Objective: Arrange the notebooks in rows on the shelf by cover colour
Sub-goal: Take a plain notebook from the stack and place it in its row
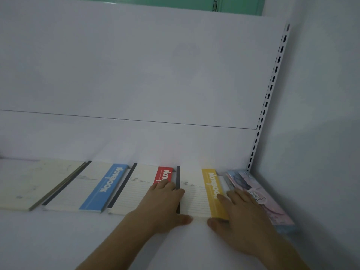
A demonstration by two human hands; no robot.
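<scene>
On the white shelf [58,240], a row of notebooks lies flat against the back panel: a cream notebook [29,186], then a blue-banded notebook [103,190]. The left hand [161,203] rests with straight fingers on the red-banded notebook [140,190]. The right hand [241,217] lies spread across the yellow-banded notebook [196,195] and the pastel notebooks [268,205] at the right end.

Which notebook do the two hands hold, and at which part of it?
Neither grips one. Left hand lies flat on the red-band notebook; right hand on the yellow-band notebook, thumbs at its near edge.
</scene>
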